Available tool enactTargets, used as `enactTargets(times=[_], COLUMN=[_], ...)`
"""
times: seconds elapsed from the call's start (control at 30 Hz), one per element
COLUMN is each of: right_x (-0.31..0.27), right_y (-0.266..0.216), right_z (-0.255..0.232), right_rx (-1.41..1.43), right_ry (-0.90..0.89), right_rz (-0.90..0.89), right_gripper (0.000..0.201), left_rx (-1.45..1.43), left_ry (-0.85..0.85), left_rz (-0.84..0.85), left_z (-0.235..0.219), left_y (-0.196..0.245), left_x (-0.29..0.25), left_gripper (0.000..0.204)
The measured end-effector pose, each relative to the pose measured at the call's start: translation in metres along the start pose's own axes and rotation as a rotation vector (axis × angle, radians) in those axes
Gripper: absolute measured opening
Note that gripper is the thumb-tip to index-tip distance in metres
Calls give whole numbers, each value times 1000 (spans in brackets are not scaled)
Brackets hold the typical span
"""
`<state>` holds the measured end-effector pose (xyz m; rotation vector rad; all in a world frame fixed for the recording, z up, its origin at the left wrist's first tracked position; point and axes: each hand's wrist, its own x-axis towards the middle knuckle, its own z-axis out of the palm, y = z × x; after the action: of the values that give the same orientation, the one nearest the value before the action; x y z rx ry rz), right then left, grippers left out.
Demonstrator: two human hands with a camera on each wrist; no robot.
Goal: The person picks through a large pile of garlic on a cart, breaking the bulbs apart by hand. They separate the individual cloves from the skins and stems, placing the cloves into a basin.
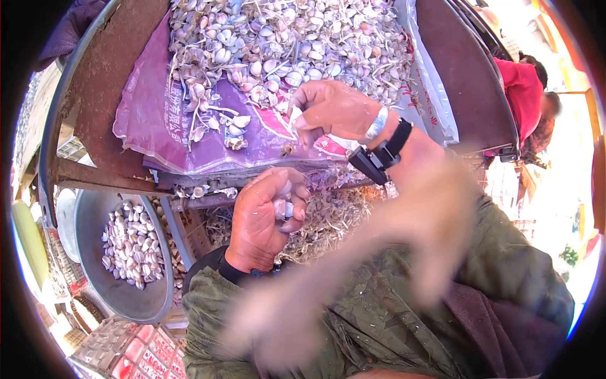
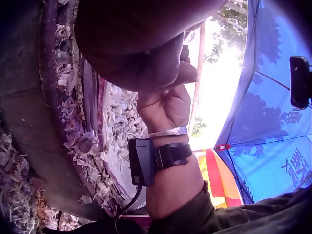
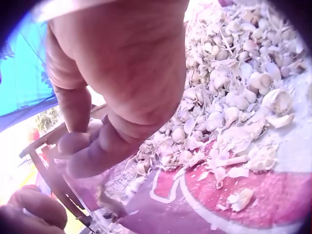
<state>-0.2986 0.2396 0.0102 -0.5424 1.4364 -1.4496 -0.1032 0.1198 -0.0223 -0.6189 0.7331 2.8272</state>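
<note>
Over the lap, my left hand [image 1: 255,218] is cupped, its curled fingers holding whitish garlic cloves [image 1: 283,207]. Higher up, my right hand [image 1: 334,110] hovers at the front edge of the garlic heap [image 1: 271,63] with its fingers bent. A white patch shows at its fingertips; I cannot tell whether it is a held piece. Below that hand a small husk [image 1: 287,150] appears blurred, over the purple plastic sheet [image 1: 252,148]. In the right wrist view the thumb and fingers come close together beside the heap. The left wrist view hides the held cloves behind the hand.
At the left stands a grey basin [image 1: 151,297] with loose cloves in it. Husks [image 1: 334,215] lie below the rusty metal tray edge [image 1: 107,177]. A blurred beige shape [image 1: 353,252] crosses the lap close to the camera. Another person [image 1: 521,95] is at the right.
</note>
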Motion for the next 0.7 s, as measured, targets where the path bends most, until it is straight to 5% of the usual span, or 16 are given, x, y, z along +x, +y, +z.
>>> enactTargets(times=[0.13,0.2,0.27,0.7], right_x=[-48,-58,-68,-69], right_y=[-32,-34,-46,-67], right_z=[52,86,103,106], right_rx=[190,199,159,-261], right_ry=[-345,-639,-781,-751], right_rz=[-103,-452,-540,-635], right_gripper=[23,21,20,15], left_rx=[39,144,186,48], left_ry=[-63,-29,32,9], left_rz=[18,83,59,-28], left_z=[0,3,9,15], left_y=[0,-1,2,5], left_x=[-2,-1,-4,-14], left_gripper=[21,22,23,40])
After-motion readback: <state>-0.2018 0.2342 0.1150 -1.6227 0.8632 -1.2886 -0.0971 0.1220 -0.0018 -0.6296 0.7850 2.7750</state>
